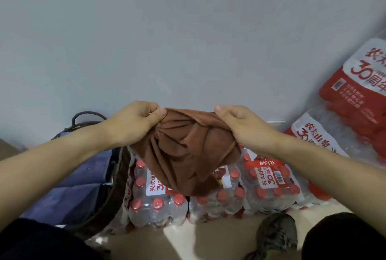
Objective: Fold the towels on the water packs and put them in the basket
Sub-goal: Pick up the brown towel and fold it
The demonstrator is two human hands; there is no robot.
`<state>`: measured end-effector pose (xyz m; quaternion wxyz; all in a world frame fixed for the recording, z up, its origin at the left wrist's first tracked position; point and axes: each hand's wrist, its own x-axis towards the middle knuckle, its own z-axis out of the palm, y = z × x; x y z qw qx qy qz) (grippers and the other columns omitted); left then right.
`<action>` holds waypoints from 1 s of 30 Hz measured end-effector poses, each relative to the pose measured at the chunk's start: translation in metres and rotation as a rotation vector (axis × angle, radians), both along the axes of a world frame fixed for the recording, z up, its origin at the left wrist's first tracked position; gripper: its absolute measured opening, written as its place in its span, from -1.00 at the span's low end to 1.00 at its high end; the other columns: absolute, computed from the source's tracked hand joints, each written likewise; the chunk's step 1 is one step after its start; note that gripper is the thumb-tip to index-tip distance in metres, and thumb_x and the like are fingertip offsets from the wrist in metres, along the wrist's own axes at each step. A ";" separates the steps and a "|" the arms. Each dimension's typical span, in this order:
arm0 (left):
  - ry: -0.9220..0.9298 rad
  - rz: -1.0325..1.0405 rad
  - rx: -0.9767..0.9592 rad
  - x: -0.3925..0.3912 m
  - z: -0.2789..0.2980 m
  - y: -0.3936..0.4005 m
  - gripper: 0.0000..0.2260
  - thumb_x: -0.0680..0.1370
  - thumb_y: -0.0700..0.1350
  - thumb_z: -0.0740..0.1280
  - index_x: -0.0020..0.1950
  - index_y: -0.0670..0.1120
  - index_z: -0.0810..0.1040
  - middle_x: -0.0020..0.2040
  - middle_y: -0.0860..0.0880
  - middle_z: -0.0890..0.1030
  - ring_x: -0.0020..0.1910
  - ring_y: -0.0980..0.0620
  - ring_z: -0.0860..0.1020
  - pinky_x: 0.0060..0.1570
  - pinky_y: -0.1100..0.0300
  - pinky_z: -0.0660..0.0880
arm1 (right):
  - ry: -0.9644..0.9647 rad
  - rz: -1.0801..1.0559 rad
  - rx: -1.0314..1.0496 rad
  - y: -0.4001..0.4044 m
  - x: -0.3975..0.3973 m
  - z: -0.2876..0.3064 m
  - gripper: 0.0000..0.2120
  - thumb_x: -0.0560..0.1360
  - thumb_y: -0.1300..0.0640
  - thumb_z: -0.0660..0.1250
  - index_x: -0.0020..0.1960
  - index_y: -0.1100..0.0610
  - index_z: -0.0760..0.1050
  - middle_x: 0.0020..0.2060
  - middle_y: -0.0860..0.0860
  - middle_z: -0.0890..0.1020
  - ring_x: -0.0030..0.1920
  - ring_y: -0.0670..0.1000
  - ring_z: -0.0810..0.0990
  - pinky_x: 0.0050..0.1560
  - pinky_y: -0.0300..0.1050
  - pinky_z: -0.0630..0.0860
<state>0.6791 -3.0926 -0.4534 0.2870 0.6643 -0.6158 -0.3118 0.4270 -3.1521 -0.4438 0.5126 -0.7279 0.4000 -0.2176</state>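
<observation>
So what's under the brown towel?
Under the towel, held up by the left hand and right hand, sit water packs with red caps. The pack tops right behind the cloth are covered, so I can't see them.

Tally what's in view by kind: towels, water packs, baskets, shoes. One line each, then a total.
Brown towel, held up by the left hand and right hand: 1
Water packs: 5, three on the floor under the towel, two stacked at right
Basket, with blue cloth inside: 1
Shoe: 1
Total: 8
</observation>
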 end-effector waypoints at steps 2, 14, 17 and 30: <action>-0.023 0.032 0.028 0.002 -0.002 -0.002 -0.63 0.64 0.03 0.20 -0.27 -0.16 0.49 -0.44 0.05 0.46 -0.50 0.17 0.37 -0.47 0.39 0.31 | -0.009 -0.033 0.052 -0.003 0.004 -0.009 -0.63 0.65 -0.07 0.17 -0.12 0.06 0.66 -0.20 0.02 0.72 -0.18 -0.10 0.67 -0.12 -0.19 0.57; 0.049 -0.288 -0.069 -0.041 -0.020 -0.008 -0.49 0.39 0.08 0.53 0.29 0.13 0.46 -0.02 0.12 0.62 -0.09 0.14 0.64 -0.01 0.16 0.60 | -0.077 -0.006 0.218 -0.002 0.025 -0.034 -0.46 0.63 -0.17 0.14 0.00 0.28 0.64 -0.09 0.16 0.72 -0.08 0.03 0.71 0.03 -0.15 0.63; 0.072 -0.271 -0.101 -0.046 -0.020 -0.013 -0.69 0.47 -0.04 0.49 0.18 0.03 0.54 -0.15 0.01 0.67 -0.21 0.04 0.66 -0.13 0.07 0.61 | -0.072 0.053 0.219 -0.004 0.020 -0.028 -0.43 0.49 -0.31 0.24 -0.01 0.21 0.65 -0.07 0.11 0.73 -0.02 0.02 0.71 0.01 -0.16 0.61; 0.456 0.002 -0.023 -0.025 -0.005 -0.019 -0.59 0.64 0.05 0.16 -0.12 -0.25 0.59 -0.34 -0.07 0.62 -0.39 0.08 0.58 -0.37 0.31 0.54 | 0.130 0.262 0.022 -0.021 -0.018 -0.019 -0.73 0.58 0.08 0.34 0.06 0.31 0.59 -0.07 0.15 0.71 -0.13 -0.05 0.64 -0.07 -0.19 0.56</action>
